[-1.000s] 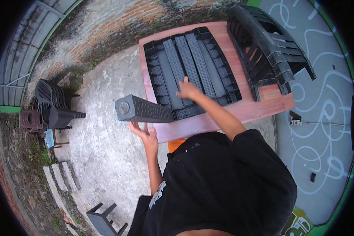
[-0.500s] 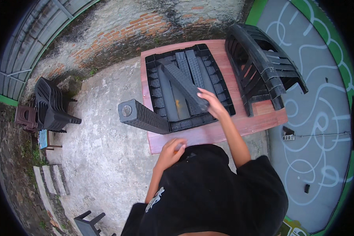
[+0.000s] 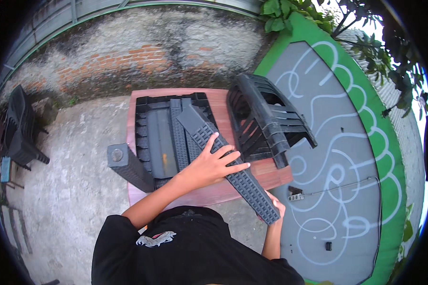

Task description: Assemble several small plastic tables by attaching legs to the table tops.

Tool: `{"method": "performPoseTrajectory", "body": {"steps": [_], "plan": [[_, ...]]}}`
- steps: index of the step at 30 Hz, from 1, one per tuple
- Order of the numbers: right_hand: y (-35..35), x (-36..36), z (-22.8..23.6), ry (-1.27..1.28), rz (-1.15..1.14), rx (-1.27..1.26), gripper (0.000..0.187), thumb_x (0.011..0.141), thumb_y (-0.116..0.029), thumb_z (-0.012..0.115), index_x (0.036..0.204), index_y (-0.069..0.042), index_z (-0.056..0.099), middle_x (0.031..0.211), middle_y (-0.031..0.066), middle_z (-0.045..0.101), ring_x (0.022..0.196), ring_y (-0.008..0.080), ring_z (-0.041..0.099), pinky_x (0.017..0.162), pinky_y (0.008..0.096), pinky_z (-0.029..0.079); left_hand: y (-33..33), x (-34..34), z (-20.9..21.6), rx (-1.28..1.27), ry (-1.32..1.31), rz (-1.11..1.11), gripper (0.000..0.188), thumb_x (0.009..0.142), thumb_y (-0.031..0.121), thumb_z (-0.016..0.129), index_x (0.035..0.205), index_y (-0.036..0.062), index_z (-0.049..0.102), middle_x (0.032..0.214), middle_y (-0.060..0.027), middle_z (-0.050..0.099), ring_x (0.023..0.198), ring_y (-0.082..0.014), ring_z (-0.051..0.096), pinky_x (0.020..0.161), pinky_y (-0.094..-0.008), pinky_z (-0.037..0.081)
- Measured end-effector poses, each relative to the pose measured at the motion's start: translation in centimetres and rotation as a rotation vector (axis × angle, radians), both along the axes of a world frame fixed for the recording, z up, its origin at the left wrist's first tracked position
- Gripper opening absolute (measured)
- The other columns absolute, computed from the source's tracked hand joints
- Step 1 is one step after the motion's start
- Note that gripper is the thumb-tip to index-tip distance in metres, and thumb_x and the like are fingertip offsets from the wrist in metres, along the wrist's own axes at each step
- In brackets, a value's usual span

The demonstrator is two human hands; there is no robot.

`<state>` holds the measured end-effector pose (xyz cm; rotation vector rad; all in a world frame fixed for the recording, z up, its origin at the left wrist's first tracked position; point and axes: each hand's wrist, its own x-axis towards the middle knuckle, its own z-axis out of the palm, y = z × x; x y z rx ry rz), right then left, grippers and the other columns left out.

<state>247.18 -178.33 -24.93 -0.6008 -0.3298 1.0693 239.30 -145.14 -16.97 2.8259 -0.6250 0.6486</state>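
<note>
A dark grey plastic table leg (image 3: 252,192) with a woven pattern slants from the upturned tabletop down toward my right side. My right hand (image 3: 277,205) is closed round its lower end, and the fingers are partly hidden beneath it. Across the middle of this leg lies my left hand (image 3: 213,164), its fingers spread flat on the woven face and its thumb out of sight. Below the raised leg, the black ribbed tabletop (image 3: 142,102) rests underside up, with other woven legs (image 3: 177,135) lying inside. Another leg (image 3: 135,166) stands upright at its near left corner.
A black plastic chair (image 3: 266,114) lies tipped on the right of the reddish wooden table (image 3: 218,97). Stacked dark chairs (image 3: 21,130) stand far left on the concrete floor. A painted grey-green wall (image 3: 337,156) closes the right side; a power strip (image 3: 296,196) hangs there.
The leg has been lifted and drawn toward me and right. My left hand has moved from the table's front onto it; my right hand now grips its lower end. The view has shifted right.
</note>
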Motion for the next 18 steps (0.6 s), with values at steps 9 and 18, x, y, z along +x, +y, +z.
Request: {"method": "performPoseTrajectory", "body": {"steps": [9,18], "plan": [[-2.2,-4.3,16.1,-1.262,-0.067,-0.768,0.059,0.076,-0.002,0.064,0.133,0.0,0.05,0.138,0.0228,0.048,0.127,0.0332,0.049,0.107,0.0361,0.032,-3.0,5.2,1.0,-0.115,0.089,-0.198,0.062,0.072,0.013,0.069,0.131,0.0231,0.051,0.12,-0.0014,0.055,0.12,-0.0257,0.046,0.107,-0.0621,0.023],[-0.4,-0.4,13.7,-1.312,-1.635,-0.757,0.083,0.076,-0.026,0.077,0.145,-0.015,0.033,0.147,0.0177,0.037,0.127,0.0337,0.046,0.106,0.0457,0.036,-7.2,6.9,-0.8,-0.377,-0.63,0.184,0.033,0.079,0.02,0.063,0.112,0.0226,0.062,0.128,0.0042,0.058,0.118,-0.0208,0.05,0.093,-0.045,0.025]]}}
